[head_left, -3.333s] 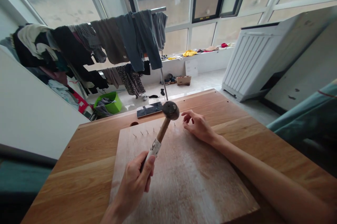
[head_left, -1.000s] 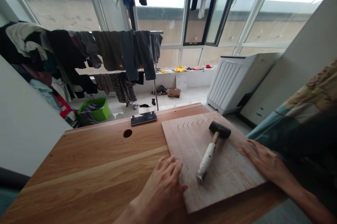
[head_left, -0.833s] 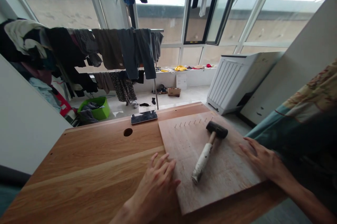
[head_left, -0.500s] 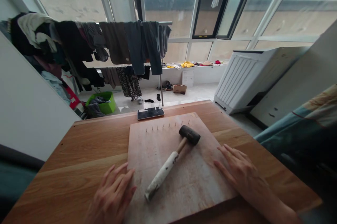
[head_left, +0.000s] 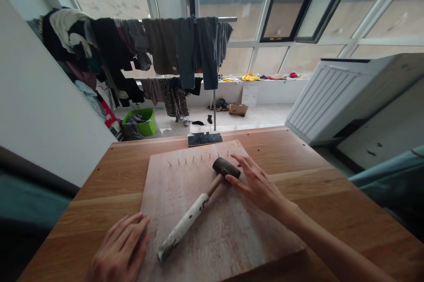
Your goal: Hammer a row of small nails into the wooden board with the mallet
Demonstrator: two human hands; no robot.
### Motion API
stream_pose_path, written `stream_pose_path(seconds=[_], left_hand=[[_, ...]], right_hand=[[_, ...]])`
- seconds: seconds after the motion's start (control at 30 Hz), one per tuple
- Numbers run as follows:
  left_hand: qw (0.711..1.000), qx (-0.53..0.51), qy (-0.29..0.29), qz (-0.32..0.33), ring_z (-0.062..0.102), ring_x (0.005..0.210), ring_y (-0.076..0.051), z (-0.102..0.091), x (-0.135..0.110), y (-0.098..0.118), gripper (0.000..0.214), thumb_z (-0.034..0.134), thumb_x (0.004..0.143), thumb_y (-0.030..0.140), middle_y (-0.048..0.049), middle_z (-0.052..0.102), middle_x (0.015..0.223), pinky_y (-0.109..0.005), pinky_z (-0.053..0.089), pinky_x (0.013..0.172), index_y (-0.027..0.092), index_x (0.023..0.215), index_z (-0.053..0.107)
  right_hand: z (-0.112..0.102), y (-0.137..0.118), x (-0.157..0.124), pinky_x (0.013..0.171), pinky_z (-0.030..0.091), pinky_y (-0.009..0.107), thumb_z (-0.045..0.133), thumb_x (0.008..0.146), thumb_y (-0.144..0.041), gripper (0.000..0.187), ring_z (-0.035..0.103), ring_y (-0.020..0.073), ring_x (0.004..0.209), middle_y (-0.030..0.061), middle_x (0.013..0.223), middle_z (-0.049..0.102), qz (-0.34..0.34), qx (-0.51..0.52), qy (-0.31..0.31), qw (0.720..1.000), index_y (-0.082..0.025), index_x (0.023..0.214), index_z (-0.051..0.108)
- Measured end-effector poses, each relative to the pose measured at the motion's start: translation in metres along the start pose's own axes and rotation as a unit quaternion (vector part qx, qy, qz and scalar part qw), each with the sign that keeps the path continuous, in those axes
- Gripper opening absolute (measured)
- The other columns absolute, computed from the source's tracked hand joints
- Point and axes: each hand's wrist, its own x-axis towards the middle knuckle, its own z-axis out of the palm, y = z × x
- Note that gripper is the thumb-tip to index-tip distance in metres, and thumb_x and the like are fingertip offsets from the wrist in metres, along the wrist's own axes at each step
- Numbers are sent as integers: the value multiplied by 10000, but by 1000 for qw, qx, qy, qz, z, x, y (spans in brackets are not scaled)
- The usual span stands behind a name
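A rubber mallet [head_left: 188,218] with a black head and a white-wrapped handle lies diagonally on a pale wooden board [head_left: 228,233]. Several nails [head_left: 194,158] stand in a row along the board's far edge, the leftmost one leaning. My right hand [head_left: 258,185] is at the mallet's head, thumb and fingers spread around its right end; whether they touch it I cannot tell. At the board's left edge rests my left hand [head_left: 121,246], fingers stretched out and holding nothing.
The board lies on a brown wooden table [head_left: 99,193]. A phone [head_left: 205,139] lies by the table's far edge. Beyond stand a clothes rack hung with trousers [head_left: 185,52], a green basket [head_left: 147,123], a small cardboard box [head_left: 238,110] and a white appliance [head_left: 318,96].
My right hand has left the board's right edge and moved forward and left to the mallet's head. The board and mallet sit further left in view; the camera has turned slightly.
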Motion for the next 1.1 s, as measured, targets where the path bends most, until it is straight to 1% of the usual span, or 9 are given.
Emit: stream_pose_path(seconds=[0.17,0.27,0.37,0.47,0.57,0.7,0.87,1.0,1.1], left_hand=[[1000,-14,8,-15,726,1014,-220,0,2,-1,273,495,1028,330,-57,766,1103,-344,548,965,202,1175,687],[999,-30,-9,-31,734,990,-217,-2,5,-3,250,508,1024,334,-39,778,1068,-335,559,941,226,1115,715],[993,-67,-68,-70,748,951,-207,-11,20,-6,297,476,1038,382,-27,789,1039,-302,583,880,240,1081,733],[982,-103,-118,-105,755,941,-224,-24,52,-15,362,458,1035,453,-42,792,1037,-317,592,856,232,1081,742],[973,-144,-133,-124,749,922,-238,-37,101,-28,432,469,1012,537,-63,784,1030,-348,591,842,220,1164,719],[948,-230,-168,-142,738,903,-214,-45,171,-37,460,503,986,556,-55,772,1079,-304,589,741,226,1258,671],[946,-236,-119,-190,731,840,-213,-14,211,-35,435,520,970,483,-70,777,1007,-322,579,743,175,1239,670],[931,-281,-163,-165,728,910,-230,31,206,-42,425,530,957,469,-93,772,1031,-356,572,815,163,1212,677],[919,-300,-185,-177,722,943,-251,51,200,-49,425,560,923,465,-123,768,1045,-392,577,857,136,1159,690]], right_hand=[[8,5,6,1052,499,497,592,961,-409,552,619,295,1239,117,1432,551,20,56,-24,998,-309,1479,429],[-4,15,-3,1042,503,493,590,956,-426,542,618,292,1222,118,1432,509,30,49,-28,998,-317,1468,448],[-21,28,-11,998,531,468,569,963,-454,506,652,276,1139,116,1384,519,54,38,-55,996,-312,1441,482],[-35,32,-7,1002,526,460,552,966,-489,478,665,278,1122,109,1330,564,60,17,-97,993,-297,1403,522],[-44,24,14,1023,508,460,567,947,-565,513,658,299,1167,108,1339,595,44,-15,-118,992,-282,1375,559],[-47,5,61,988,517,439,562,960,-545,511,665,295,1159,128,1340,628,35,-36,-58,997,-232,1363,569],[-40,-9,104,929,529,402,581,976,-447,460,688,274,1073,144,1216,693,50,-28,-6,998,-200,1364,576],[-26,-13,115,891,536,376,583,978,-415,455,697,255,1017,155,1198,702,80,-2,-12,997,-182,1368,572],[-17,-11,118,857,541,338,572,984,-368,425,698,238,1016,161,1208,706,94,22,-50,994,-165,1358,569]])
